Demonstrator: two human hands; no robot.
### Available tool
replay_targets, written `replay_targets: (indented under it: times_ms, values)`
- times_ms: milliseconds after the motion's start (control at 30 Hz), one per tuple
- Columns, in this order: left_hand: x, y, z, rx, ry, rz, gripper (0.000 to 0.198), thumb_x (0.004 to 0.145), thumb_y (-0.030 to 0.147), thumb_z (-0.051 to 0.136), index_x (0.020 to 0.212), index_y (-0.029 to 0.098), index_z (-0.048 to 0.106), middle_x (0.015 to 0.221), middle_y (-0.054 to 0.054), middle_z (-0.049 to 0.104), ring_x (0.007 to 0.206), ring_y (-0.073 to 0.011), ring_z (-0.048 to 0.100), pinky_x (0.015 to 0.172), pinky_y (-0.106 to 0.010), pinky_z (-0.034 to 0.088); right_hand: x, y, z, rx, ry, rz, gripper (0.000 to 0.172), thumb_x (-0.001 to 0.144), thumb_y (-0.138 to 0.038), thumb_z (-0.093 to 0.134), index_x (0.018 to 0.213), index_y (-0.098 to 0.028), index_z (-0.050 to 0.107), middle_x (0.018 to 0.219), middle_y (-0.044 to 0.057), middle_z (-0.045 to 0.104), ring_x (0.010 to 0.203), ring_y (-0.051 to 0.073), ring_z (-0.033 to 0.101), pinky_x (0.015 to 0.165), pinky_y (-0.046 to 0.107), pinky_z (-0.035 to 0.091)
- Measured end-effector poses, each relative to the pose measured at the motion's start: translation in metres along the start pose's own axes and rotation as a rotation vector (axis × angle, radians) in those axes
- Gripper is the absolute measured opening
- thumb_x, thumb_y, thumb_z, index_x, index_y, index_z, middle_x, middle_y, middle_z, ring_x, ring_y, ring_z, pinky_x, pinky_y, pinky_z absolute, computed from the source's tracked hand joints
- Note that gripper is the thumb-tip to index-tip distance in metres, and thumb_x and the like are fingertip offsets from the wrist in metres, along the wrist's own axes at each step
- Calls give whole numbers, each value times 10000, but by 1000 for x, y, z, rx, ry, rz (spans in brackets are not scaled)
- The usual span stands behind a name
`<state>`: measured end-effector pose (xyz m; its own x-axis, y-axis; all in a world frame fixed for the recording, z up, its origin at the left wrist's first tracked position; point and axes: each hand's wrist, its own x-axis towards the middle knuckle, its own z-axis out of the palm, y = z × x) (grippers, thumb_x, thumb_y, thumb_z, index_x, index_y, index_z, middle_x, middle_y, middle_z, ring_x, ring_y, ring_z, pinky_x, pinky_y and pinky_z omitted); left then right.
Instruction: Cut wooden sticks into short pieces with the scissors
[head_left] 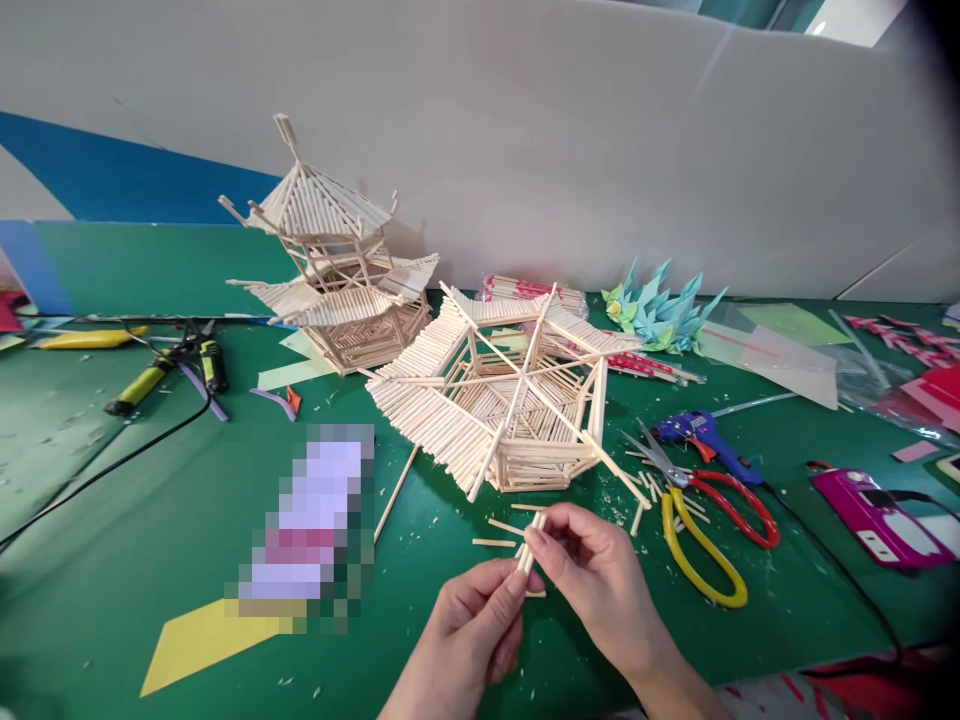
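Observation:
My left hand (484,612) and my right hand (589,570) meet low in the middle of the view. Between them they pinch a few short wooden sticks (532,548), the left at the lower end and the right near the top. Several loose short sticks (493,543) lie on the table just beyond my fingers. Behind my hands stands a six-sided stick pavilion model (442,425), its roof slatted on some sides and bare on others. Farther back at left rises a pagoda model (322,300) of the same sticks, with two roof tiers.
Scissors (701,550) lie to the right of my hands, beside a blue glue gun (705,440) with a black cord. Wire pliers (180,365) sit at left. Yellow paper (202,640) lies at front left, a pink-purple device (874,520) at far right, blue folded paper (664,305) at back.

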<state>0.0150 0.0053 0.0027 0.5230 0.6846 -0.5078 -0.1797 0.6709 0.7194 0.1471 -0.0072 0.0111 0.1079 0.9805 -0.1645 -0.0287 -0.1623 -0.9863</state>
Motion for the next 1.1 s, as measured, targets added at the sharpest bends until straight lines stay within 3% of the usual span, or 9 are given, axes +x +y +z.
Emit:
replay_targets:
  times_ms: [200,367,567,1100]
  values:
    - [0,1,2,-78,7,-69,273,729,375,639,640,119,607,396,71,380,388,-41,206,426,-228,90,4,3,0,-98,119,-25,245,769,-325,569,583,-201,468,496,-69,464,457,84,430,441,191,364]
    - [0,3,1,-187,25,-105,249,708,331,659,757,88,662,475,30,491,385,-28,255,426,-220,108,8,10,-4,-97,139,-6,274,764,-325,564,555,-194,444,501,-77,392,479,79,341,458,201,313]
    - [0,1,1,-192,-18,-97,216,704,296,677,748,86,657,433,61,442,362,-11,202,419,-209,86,8,11,-4,-98,141,-10,280,771,-335,561,563,-189,444,511,-74,388,487,80,331,463,207,306]
    - [-3,0,3,-107,49,-82,265,662,353,693,668,94,638,419,74,372,400,-34,181,427,-210,79,3,5,-8,-241,88,-30,292,796,-385,509,591,-197,421,527,-73,356,482,79,322,447,197,309]
